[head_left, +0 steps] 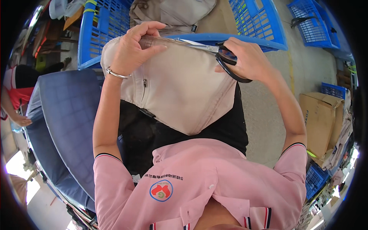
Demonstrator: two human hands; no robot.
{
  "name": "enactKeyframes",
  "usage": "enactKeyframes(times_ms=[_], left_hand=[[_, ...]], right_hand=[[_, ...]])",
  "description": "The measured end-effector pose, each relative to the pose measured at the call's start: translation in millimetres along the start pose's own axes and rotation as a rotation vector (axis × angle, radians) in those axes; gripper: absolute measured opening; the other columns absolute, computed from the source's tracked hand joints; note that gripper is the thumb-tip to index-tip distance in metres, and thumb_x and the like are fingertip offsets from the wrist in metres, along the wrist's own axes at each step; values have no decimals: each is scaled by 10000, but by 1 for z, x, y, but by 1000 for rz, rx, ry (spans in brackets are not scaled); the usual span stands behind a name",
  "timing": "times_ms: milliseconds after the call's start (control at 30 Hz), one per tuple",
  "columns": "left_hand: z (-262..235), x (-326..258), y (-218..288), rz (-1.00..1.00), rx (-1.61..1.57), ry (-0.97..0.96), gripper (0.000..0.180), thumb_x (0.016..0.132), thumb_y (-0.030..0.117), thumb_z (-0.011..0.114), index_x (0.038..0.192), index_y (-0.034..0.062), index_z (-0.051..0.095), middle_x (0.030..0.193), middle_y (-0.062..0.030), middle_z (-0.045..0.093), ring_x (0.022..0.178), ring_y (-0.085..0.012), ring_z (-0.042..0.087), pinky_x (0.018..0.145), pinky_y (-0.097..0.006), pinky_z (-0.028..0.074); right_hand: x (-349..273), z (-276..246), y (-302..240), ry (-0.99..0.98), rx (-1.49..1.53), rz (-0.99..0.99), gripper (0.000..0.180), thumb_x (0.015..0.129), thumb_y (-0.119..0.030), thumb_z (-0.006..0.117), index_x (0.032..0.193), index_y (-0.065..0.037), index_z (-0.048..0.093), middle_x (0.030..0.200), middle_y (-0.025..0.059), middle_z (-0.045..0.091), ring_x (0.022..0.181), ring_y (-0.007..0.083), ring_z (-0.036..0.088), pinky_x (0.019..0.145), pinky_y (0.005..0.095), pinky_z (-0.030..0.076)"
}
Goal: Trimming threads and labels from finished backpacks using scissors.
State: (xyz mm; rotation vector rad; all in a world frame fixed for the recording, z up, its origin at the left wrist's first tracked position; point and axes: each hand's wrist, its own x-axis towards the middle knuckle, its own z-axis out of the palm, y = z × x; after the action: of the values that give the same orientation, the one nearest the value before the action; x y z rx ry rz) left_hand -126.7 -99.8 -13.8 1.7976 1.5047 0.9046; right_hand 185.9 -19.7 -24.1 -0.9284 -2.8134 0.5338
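A beige fabric bag (180,82) with a short zipper (145,83) lies across my lap, its far edge against a blue crate. At that edge my left hand (134,50) grips the fabric, thumb on the near side and fingers curled over the far side. Black-handled scissors (205,47) are in my right hand (245,57), with fingers through the loops. Their blades point left along the bag's far seam, tips close to my left thumb. Whether the blades touch a thread is too small to tell.
More beige bags (172,13) lie in the blue crate (245,41) ahead. Padded dark blue material (71,115) stands at my left, with another person's hand (23,121) beyond it. On the right are a cardboard box (320,119) and another blue crate (312,28).
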Motion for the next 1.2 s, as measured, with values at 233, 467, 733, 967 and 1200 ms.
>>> enactKeyframes(times_ms=[233,467,733,967,1200], left_hand=[[-1,1,-4,0,-29,39,605,740,74,807,1298,117,576,953,51,555,893,-57,532,789,-184,451],[3,-1,-15,34,-105,86,625,728,74,813,1302,102,567,1025,18,547,970,-90,513,880,-216,442],[20,-82,-8,-60,378,682,490,776,123,791,1213,13,598,1211,-112,597,1122,-238,567,967,-350,446],[121,-239,-60,-884,-483,1121,432,894,229,733,1200,14,517,1050,-49,577,925,-119,548,820,-241,454],[144,-219,-61,-827,-1353,727,467,930,295,668,1299,37,544,1266,-61,602,1134,-201,587,986,-370,466]], right_hand=[[24,7,-12,6,28,-61,642,790,-631,683,798,0,566,800,146,628,721,358,633,633,427,498],[26,14,-11,50,27,1,625,762,-616,719,693,-20,544,640,146,593,621,366,598,560,427,463],[-24,24,28,214,488,406,510,858,-465,727,771,13,572,590,60,428,567,135,397,507,325,352],[-116,70,18,229,907,782,352,904,-383,705,895,-38,632,721,5,591,622,76,539,538,240,410],[-100,91,-22,496,1159,682,273,914,-292,704,981,-45,608,867,26,649,668,91,569,598,234,454]])
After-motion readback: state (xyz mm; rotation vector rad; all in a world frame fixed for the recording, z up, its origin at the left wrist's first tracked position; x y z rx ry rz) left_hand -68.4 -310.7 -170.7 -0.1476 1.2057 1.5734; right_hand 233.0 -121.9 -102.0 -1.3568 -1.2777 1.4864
